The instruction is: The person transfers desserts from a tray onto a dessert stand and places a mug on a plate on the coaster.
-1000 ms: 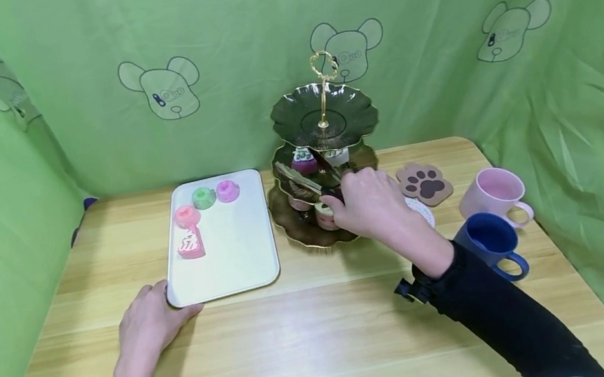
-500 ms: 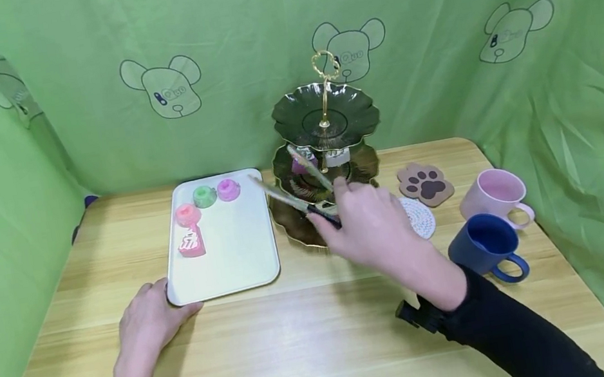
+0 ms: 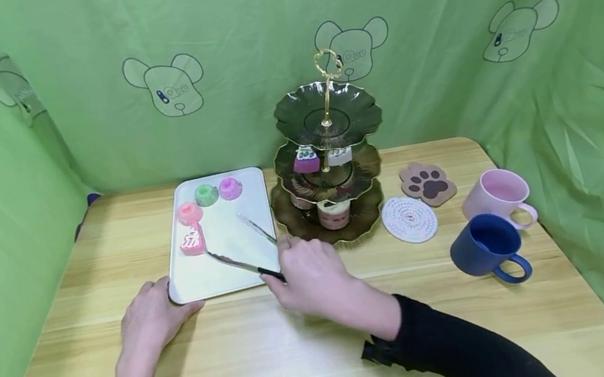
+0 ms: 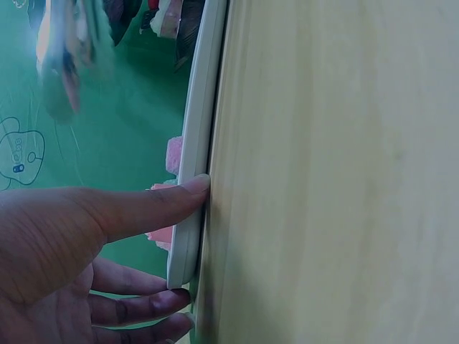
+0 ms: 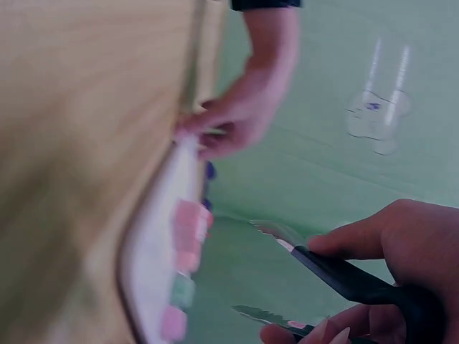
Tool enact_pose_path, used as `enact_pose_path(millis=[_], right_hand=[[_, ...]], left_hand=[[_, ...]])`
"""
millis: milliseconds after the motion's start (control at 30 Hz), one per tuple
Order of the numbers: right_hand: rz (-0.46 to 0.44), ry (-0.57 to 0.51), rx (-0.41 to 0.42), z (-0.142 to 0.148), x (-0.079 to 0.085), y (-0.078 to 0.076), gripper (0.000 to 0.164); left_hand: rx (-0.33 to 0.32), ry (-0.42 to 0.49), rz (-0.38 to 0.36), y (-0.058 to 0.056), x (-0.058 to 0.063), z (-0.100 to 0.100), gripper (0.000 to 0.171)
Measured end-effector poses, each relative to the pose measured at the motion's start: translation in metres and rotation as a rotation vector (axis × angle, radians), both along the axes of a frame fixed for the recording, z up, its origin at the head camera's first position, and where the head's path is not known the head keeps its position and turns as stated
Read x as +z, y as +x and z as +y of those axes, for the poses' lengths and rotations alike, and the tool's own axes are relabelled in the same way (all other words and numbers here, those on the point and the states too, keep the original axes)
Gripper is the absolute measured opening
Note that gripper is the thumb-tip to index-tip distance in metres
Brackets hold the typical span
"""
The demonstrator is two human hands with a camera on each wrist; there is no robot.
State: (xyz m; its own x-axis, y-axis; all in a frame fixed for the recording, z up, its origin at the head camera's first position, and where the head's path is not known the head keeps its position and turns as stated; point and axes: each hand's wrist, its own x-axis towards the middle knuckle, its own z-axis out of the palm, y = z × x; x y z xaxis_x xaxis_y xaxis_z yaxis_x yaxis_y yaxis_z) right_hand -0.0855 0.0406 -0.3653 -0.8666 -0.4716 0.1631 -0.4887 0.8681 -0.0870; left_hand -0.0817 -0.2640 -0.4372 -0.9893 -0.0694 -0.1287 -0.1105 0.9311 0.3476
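My right hand holds black-handled tongs over the white tray, their arms spread with nothing between them. One tip is right by the pink cake slice with white icing; the other points toward the tray's middle. Behind the slice sit small ring-shaped cakes in pink, green and purple. At the tray's near left corner, my left hand grips the rim, its thumb along the front edge and its fingers at the side.
A dark three-tier stand rises right of the tray, with cake slices on its middle tier and round cakes below. Farther right lie a white round coaster and a paw-shaped coaster, then a pink mug and a blue mug.
My right hand has moved the tongs left and toward me, from the stand to over the tray. The tongs' arms are spread wider. My left hand stays at the tray corner.
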Motion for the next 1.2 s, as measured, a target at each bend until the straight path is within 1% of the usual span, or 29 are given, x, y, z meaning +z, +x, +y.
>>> enact_pose_path(millis=[200,367,467,567,667,900,1033,1200], right_hand=[[-0.015,0.042,0.012,-0.032,-0.031,-0.009,0.071],[-0.031,0.054,0.0,-0.052,-0.045,-0.019,0.065],[-0.056,0.069,-0.009,-0.062,-0.049,-0.024,0.062],[-0.082,0.095,-0.013,-0.07,-0.052,-0.027,0.059],[-0.099,0.095,-0.023,-0.078,-0.054,-0.03,0.054],[-0.086,0.106,-0.051,-0.094,-0.059,-0.035,0.05],[-0.075,0.113,-0.063,-0.101,-0.06,-0.037,0.05],[-0.088,0.136,-0.082,-0.108,-0.06,-0.042,0.051]], left_hand=[[0.003,0.001,0.007,0.001,-0.001,-0.001,0.079],[0.002,-0.001,0.019,0.002,-0.002,-0.001,0.078],[0.001,0.003,0.028,0.002,-0.002,-0.001,0.077],[0.004,0.003,0.019,0.002,-0.002,-0.001,0.076],[0.004,-0.004,0.007,0.002,-0.001,0.0,0.075],[0.003,-0.017,-0.007,0.0,-0.002,-0.001,0.077],[0.004,-0.017,-0.01,0.0,-0.003,0.0,0.077],[0.007,-0.017,-0.008,0.0,-0.002,-0.001,0.077]])
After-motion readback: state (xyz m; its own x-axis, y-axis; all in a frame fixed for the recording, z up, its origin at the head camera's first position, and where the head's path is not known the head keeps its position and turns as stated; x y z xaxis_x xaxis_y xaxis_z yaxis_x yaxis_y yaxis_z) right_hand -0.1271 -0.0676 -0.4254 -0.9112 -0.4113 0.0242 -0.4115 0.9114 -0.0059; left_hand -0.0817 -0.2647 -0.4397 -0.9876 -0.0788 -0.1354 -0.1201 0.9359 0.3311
